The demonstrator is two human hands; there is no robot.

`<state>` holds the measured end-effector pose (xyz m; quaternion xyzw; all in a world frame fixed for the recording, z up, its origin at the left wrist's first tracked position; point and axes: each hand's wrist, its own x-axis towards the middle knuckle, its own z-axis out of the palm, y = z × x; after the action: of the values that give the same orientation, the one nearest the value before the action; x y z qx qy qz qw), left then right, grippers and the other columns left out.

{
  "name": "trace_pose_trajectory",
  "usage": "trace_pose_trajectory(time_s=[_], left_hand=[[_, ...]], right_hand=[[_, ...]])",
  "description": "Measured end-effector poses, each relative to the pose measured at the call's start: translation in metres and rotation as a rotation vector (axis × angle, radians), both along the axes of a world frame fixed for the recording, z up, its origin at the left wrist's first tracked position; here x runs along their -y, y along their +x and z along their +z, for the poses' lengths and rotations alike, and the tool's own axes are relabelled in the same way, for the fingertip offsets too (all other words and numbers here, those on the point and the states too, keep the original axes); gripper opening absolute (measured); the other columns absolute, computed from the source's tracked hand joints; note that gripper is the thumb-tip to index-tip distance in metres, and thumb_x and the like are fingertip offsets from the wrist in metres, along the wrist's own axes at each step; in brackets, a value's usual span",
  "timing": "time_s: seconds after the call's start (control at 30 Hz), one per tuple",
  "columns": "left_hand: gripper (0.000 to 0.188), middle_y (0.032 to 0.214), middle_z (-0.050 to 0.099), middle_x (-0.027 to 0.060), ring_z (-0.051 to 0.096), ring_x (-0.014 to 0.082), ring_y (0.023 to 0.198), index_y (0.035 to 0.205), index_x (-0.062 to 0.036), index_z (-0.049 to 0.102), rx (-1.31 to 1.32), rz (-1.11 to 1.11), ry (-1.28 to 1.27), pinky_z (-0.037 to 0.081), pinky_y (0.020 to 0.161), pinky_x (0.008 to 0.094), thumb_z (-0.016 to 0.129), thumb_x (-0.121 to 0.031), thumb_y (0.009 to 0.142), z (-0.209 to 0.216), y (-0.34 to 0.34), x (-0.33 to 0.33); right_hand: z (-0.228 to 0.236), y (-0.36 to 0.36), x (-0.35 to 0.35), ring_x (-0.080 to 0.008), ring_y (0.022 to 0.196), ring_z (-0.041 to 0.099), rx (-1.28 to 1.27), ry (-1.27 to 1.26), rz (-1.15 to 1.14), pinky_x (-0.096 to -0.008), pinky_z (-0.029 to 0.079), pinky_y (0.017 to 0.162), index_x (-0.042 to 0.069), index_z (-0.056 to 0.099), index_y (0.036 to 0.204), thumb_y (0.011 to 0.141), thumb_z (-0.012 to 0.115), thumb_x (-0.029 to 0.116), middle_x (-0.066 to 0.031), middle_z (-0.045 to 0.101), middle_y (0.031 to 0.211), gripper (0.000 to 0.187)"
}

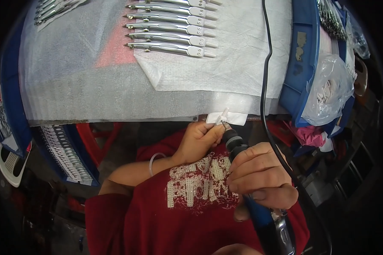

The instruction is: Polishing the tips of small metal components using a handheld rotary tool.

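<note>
My left hand (202, 138) pinches a small drawing compass (224, 114) against the front edge of the table (115, 104). Only its pale top end shows; my fingers hide the rest. In my right hand (261, 174) is a corded electric screwdriver (259, 221), blue and black, tilted up and to the left. Its bit meets the compass close to my left fingertips, and whether it sits in a screw is too small to tell. Under the compass lies a folded white cloth (240, 118). Several silver drawing compasses (168, 37) lie in a row farther back.
A black cord (266, 63) hangs down past the table's right part. Blue crates (300, 72) stand at the right, with a clear bag of small parts (327, 87). At lower left, a blue box (83, 157) holds many metal pieces beside a red stool (98, 140).
</note>
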<state>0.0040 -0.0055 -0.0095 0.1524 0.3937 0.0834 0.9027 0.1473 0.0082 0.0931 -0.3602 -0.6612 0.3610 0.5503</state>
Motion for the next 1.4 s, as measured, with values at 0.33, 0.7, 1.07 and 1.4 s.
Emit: trace_pose_trajectory(time_s=[0.33,0.7,1.07,1.4], left_hand=[[0.028,0.062,0.055,-0.0030,0.043,0.0039,0.053,0.096,-0.0027,0.071,-0.161,-0.163,0.273,0.031,0.046,0.0211,0.052,-0.023,0.093,0.003,-0.004,-0.007],[0.022,0.064,0.053,-0.0049,0.037,0.0015,0.049,0.088,-0.0024,0.064,-0.146,-0.067,0.100,0.025,0.044,0.0182,0.055,-0.022,0.094,0.018,0.007,-0.004],[0.026,0.058,0.049,-0.0040,0.042,0.0041,0.052,0.088,-0.0015,0.069,-0.191,-0.197,0.191,0.030,0.047,0.0211,0.055,-0.023,0.092,0.030,0.015,-0.022],[0.022,0.061,0.045,-0.0066,0.035,0.0015,0.052,0.097,0.0010,0.066,-0.016,-0.064,0.051,0.026,0.048,0.0176,0.053,-0.017,0.095,0.013,0.000,-0.012]], right_hand=[[0.025,0.014,0.022,-0.0284,0.062,0.063,0.090,0.066,-0.187,-0.0389,0.054,0.061,-0.001,0.045,0.098,0.079,0.073,0.013,-0.0150,0.062,0.077,0.036],[0.014,0.029,0.033,-0.0312,0.061,0.062,0.022,0.210,-0.182,-0.0401,0.055,0.059,-0.005,0.049,0.101,0.077,0.073,0.007,-0.0175,0.060,0.072,0.036],[0.021,0.027,0.031,-0.0262,0.062,0.064,-0.024,0.041,-0.157,-0.0377,0.055,0.056,0.002,0.043,0.103,0.078,0.076,0.019,-0.0152,0.063,0.075,0.046],[0.004,0.011,0.036,-0.0286,0.065,0.065,-0.195,0.031,-0.113,-0.0404,0.056,0.061,0.004,0.043,0.103,0.068,0.081,0.009,-0.0193,0.063,0.082,0.053]])
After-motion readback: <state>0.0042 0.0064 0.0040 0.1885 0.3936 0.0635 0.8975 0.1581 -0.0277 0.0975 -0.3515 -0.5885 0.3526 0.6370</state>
